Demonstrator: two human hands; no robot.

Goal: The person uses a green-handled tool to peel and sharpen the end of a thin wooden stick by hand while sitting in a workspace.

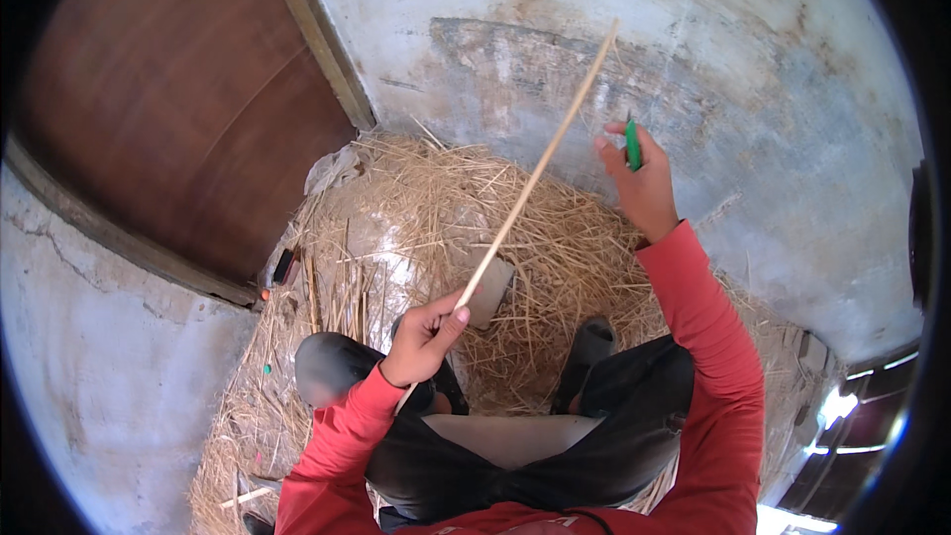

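Note:
My left hand point(426, 342) is closed around the lower part of a long, pale, thin wooden stick point(535, 176). The stick slants up and to the right, its far tip in front of the wall, and a fine curled strand hangs near that tip. To the right of the stick, my right hand point(639, 173) grips a green-handled knife point(632, 144), its small dark blade pointing upward. The knife and the stick are apart. Part of the stick's lower end shows below my left wrist.
Straw-like shavings point(565, 267) cover the floor, with a flat block point(488, 292) among them. Several thin sticks point(337, 287) lie left of it. A brown door point(188, 89) stands at the left, a stained wall point(515, 69) ahead. My knees are bent below.

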